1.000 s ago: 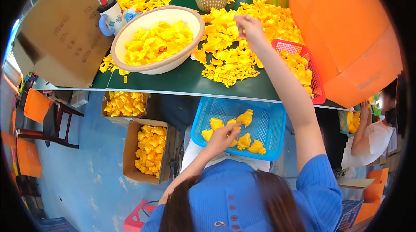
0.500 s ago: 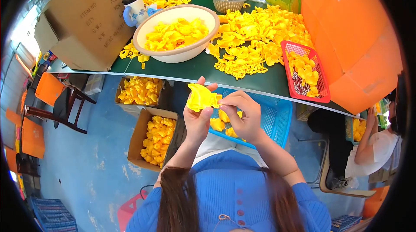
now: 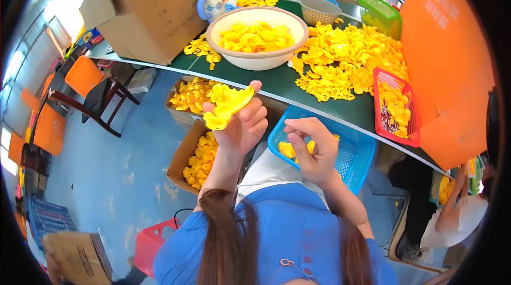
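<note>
My left hand [image 3: 242, 125] is closed on a yellow plastic toy part [image 3: 228, 105], a curved, hollow-looking piece with a scalloped edge, held up in front of the table. My right hand [image 3: 315, 152] is a short way to the right of it, touching nothing I can see. Its fingers are bent, with a gap between thumb and forefinger. Below that hand, a blue plastic basket [image 3: 348, 165] sits at my lap with a few yellow pieces [image 3: 287, 149] in it, partly hidden by the hand.
The green table [image 3: 266, 80] bears a cream basin [image 3: 255, 61], a heap of yellow parts [image 3: 351, 61] and a red basket [image 3: 415, 135]. Cardboard boxes [image 3: 183, 162] of yellow pieces stand on the floor at left. A large orange box [image 3: 442, 72] and a seated person [image 3: 458, 216] are at right.
My left hand has moved up and turned the yellow part over. My right hand has come off the part and moved away to the right. The view has swung left.
</note>
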Available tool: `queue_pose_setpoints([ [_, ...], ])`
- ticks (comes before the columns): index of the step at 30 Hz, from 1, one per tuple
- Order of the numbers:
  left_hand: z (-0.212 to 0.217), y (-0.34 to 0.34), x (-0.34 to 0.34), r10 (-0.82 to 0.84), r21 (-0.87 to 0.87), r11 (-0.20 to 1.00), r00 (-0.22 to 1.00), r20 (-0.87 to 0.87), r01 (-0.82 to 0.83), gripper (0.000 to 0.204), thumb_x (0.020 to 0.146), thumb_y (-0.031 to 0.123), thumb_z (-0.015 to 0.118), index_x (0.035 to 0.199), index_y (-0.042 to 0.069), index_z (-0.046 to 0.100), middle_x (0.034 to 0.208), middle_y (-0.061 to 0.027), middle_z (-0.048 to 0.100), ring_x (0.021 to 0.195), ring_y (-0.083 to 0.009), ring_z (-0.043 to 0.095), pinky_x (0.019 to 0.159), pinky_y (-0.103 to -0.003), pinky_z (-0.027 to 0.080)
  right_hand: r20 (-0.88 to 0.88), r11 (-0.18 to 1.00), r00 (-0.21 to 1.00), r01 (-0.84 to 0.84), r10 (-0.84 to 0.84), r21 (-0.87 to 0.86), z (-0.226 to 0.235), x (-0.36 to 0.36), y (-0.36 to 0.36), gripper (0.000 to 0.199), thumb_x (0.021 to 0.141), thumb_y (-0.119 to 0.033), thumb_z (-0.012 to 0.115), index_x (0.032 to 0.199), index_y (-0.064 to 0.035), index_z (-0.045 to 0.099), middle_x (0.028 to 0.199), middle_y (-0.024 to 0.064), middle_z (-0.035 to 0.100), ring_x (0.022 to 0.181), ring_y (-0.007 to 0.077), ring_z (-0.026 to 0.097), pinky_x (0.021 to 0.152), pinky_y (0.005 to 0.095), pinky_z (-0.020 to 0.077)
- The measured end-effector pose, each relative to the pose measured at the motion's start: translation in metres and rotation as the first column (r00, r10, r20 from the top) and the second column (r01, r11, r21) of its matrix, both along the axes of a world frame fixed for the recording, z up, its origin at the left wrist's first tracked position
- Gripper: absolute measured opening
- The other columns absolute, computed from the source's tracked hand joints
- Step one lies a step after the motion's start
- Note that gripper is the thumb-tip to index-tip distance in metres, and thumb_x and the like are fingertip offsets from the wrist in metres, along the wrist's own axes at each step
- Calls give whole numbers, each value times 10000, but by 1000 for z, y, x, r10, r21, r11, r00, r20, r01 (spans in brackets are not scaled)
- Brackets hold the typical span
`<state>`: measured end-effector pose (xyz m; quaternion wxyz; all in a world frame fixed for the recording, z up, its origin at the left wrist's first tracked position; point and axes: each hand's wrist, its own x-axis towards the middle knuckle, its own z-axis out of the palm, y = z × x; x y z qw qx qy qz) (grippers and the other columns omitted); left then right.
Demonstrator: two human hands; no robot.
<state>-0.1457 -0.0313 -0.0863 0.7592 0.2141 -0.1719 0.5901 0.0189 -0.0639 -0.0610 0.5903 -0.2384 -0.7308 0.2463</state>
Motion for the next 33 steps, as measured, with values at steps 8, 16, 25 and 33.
queue_pose_setpoints([
  [8,11,-6,-19,-258,362,902,966,18,234,927,654,747,551,1120,-47,453,603,-15,506,518,-92,456,460,-209,386,218,923,974,-34,-55,383,49,-30,4,251,751,-75,660,990,-17,610,842,96,586,669,203,549,584,283,449],
  [16,9,-4,-16,-514,448,784,854,82,429,904,662,766,505,1119,-12,460,653,-38,560,460,-86,481,412,-195,380,423,784,843,-3,-332,621,80,-73,-10,467,723,-379,665,1039,-46,583,883,74,467,766,225,481,643,332,387],
  [25,-7,4,-15,-381,331,878,923,49,345,881,673,783,450,1133,32,465,707,-55,578,475,-101,516,420,-197,408,546,884,795,-23,-267,466,69,-83,1,356,726,-312,680,891,-25,550,876,110,498,802,258,501,681,345,406],
  [33,-35,13,-12,-208,135,968,978,-32,211,864,683,798,401,1145,71,470,755,-69,595,489,-114,548,428,-199,433,503,939,851,-39,-148,342,63,-75,6,244,697,-193,690,809,-36,540,832,93,516,772,260,508,672,347,404],
])
